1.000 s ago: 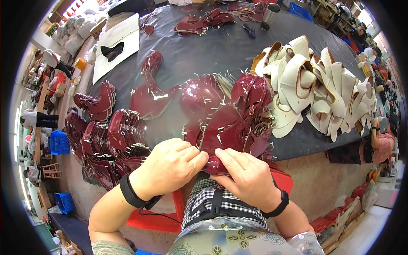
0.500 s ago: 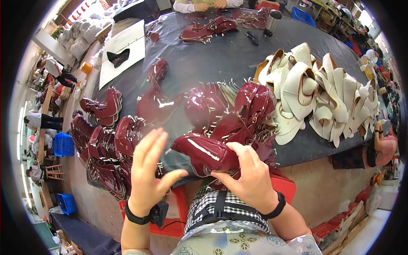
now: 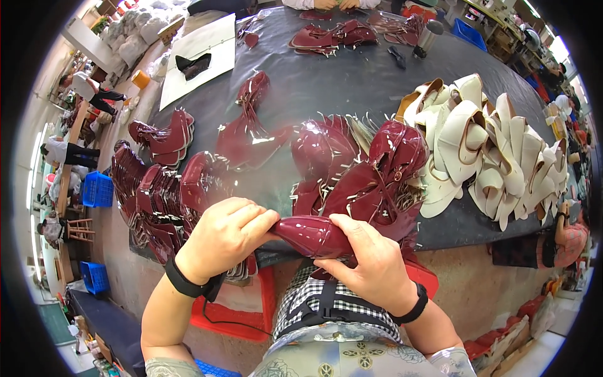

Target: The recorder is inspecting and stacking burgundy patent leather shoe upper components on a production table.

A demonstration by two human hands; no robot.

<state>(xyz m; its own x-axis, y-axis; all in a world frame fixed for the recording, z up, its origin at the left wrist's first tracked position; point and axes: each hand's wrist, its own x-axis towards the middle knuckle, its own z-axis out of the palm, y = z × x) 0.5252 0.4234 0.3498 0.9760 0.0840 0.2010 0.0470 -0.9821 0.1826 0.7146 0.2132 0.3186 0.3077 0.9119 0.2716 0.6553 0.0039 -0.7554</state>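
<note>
A glossy dark red shoe upper (image 3: 316, 235) is held between my hands above the near edge of the table. My right hand (image 3: 370, 257) grips its right end, thumb below and fingers on top. With bent fingers, my left hand (image 3: 227, 235) pinches the pointed left tip. Just beyond lies a pile of dark red shoe uppers (image 3: 358, 195) with pale thread ends sticking out. To the left of it, stacks of more dark red uppers (image 3: 160, 201) stand close to my left hand.
The table (image 3: 301, 88) has a dark cover. White shoe uppers (image 3: 465, 144) are heaped at the right. A white board (image 3: 201, 53) with a black piece lies far left. Across the table are another person's hands (image 3: 336, 4), near red pieces (image 3: 333, 36). Below me is a red stool (image 3: 251, 314).
My left hand was open and apart from the upper; it has closed on the pointed tip. The upper has shifted slightly right, and the whole view has turned a little.
</note>
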